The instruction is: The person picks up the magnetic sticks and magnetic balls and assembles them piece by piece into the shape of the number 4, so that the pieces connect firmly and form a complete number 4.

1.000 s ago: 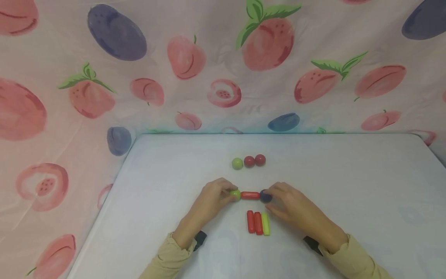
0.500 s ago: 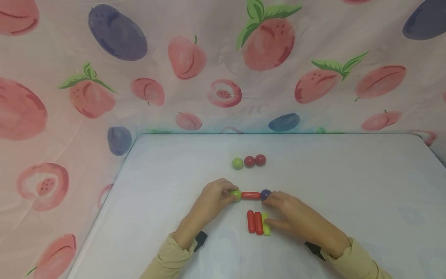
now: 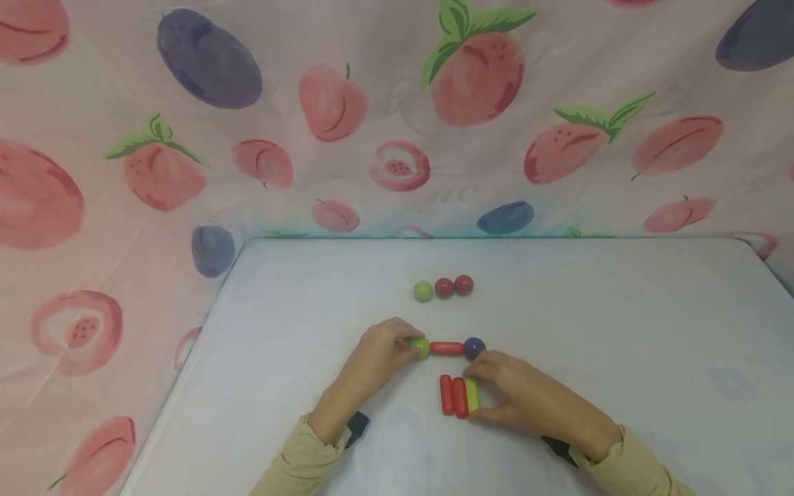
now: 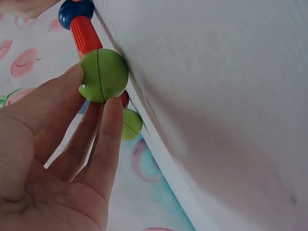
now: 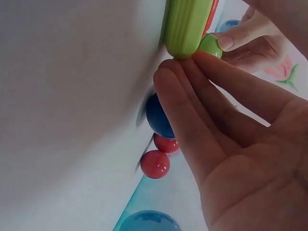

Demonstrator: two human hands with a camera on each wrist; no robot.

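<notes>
My left hand [image 3: 377, 357] pinches a green ball [image 4: 107, 74] between thumb and fingertips. A red stick [image 3: 446, 348] joins that ball to a dark blue ball [image 3: 474, 346], making a short straight chain. Just in front of it, my right hand [image 3: 528, 389] spans a yellow-green stick [image 5: 188, 29], with fingertips at its far end and the thumb at its near end. Two red sticks, a left one [image 3: 446, 395] and a right one [image 3: 460, 398], lie side by side against the yellow-green stick's left.
Behind the chain, a second green ball [image 3: 423, 291] and two red balls [image 3: 444, 287] sit in a row on the white table [image 3: 310, 289]. A fruit-print cloth [image 3: 397, 89] hangs behind the table and along its left side.
My right hand has left the blue ball and come nearer, down to the yellow-green stick, its thumb moving to the stick's near end. The left hand has stayed on the green ball.
</notes>
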